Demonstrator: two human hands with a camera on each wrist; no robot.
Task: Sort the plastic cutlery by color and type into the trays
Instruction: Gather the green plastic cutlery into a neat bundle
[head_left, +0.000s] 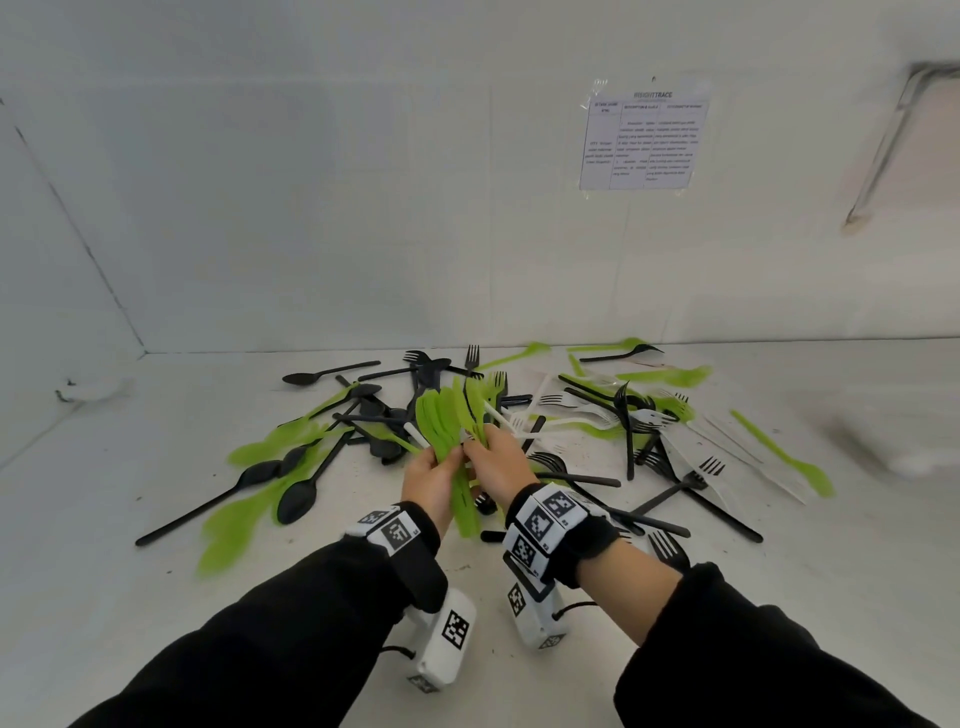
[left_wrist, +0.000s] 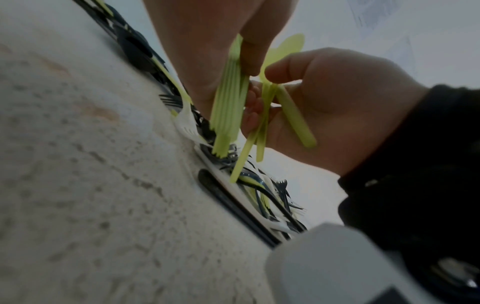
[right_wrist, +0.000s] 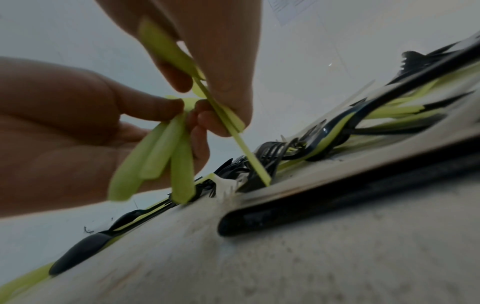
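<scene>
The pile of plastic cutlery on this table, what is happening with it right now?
A person is sorting it. The left hand grips a bunch of green cutlery, and the right hand pinches more green pieces beside it. Both hands are above the mixed pile of black, green and white forks and spoons on the table. No trays are in view, and most of the pile is unsorted.

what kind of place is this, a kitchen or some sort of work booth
Probably a bare data-recording booth, not a kitchen: plain white walls enclose a white table, a printed instruction sheet is taped to the back wall, and both hands, left and right, have tag-marked camera bands at the wrists.
</scene>
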